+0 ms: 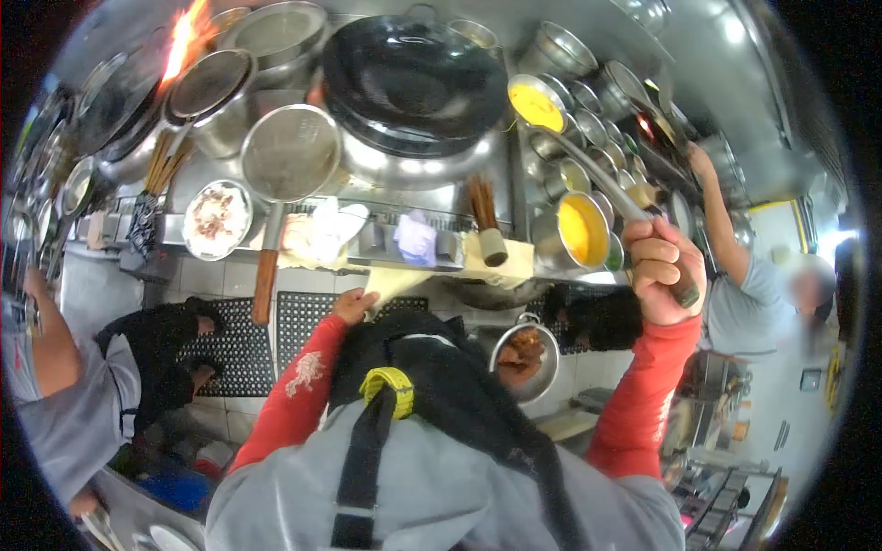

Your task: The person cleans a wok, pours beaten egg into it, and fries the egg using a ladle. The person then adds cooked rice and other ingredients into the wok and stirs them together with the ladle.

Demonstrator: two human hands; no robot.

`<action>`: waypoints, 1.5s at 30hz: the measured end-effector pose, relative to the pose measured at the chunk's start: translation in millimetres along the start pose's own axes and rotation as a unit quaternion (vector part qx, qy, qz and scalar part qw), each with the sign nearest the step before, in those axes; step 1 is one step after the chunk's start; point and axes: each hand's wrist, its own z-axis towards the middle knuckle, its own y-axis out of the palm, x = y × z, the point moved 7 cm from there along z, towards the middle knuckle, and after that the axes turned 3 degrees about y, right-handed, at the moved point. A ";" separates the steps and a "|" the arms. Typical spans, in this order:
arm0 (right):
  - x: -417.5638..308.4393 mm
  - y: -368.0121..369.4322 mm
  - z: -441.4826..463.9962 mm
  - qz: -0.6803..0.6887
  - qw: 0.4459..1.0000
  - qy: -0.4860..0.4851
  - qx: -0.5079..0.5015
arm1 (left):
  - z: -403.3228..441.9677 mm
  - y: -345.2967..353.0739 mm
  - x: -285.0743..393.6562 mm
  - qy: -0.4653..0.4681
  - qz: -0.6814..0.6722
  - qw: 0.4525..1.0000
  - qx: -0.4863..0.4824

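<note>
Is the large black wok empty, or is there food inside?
Empty, it appears: the wok shows bare, shiny inside, no food visible.

Wide head cam, fwd/down, close abv R hand (663, 269)

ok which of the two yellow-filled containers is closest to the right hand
The lower metal pot, just left of the right hand in the picture. The other one's yellow contents show farther up, by the far end of the held metal handle.
</note>
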 end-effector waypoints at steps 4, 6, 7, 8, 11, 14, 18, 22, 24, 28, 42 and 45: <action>7.9 12.0 48.6 -0.011 0.997 0.057 -0.041 | -4.1 -11.8 -40.8 0.152 -0.076 0.982 0.078; 6.5 9.7 78.1 -0.036 0.998 0.055 -0.023 | -15.4 -21.1 -82.3 0.059 -0.108 0.987 0.102; 4.7 5.0 94.9 -0.066 0.995 0.067 -0.020 | -11.5 -23.2 -128.8 0.043 -0.120 0.983 0.130; 3.4 -1.0 111.4 -0.096 0.992 0.080 -0.015 | -16.8 -26.4 -164.7 0.025 -0.134 0.978 0.156; -6.3 -30.5 157.9 -0.267 0.962 0.008 0.054 | -79.5 -56.6 -203.1 -0.103 0.088 0.970 0.202; -8.6 -48.9 185.0 -0.417 0.897 -0.053 0.137 | -96.2 -38.5 -321.9 -0.149 0.328 0.929 0.089; -3.3 -46.8 192.4 -0.561 0.798 -0.122 0.183 | -168.2 -37.5 -298.2 -0.181 0.215 0.943 0.179; -17.7 -25.1 182.8 -0.693 0.678 -0.174 0.172 | -150.4 -2.4 -336.0 -0.203 0.396 0.895 -0.001; -16.3 4.0 166.8 -0.724 0.632 -0.217 0.169 | -129.4 13.8 -342.2 -0.153 0.398 0.905 0.002; -1.4 50.1 135.2 -0.723 0.618 -0.276 0.138 | -94.8 1.1 -273.8 -0.097 0.420 0.902 -0.003; 26.1 -71.3 188.7 -0.673 0.714 -0.142 0.129 | -86.8 -19.4 -215.2 -0.141 -0.031 0.950 0.279; 16.2 -79.4 197.3 -0.655 0.728 -0.148 0.142 | -108.0 17.1 -297.3 -0.192 -0.045 0.951 0.240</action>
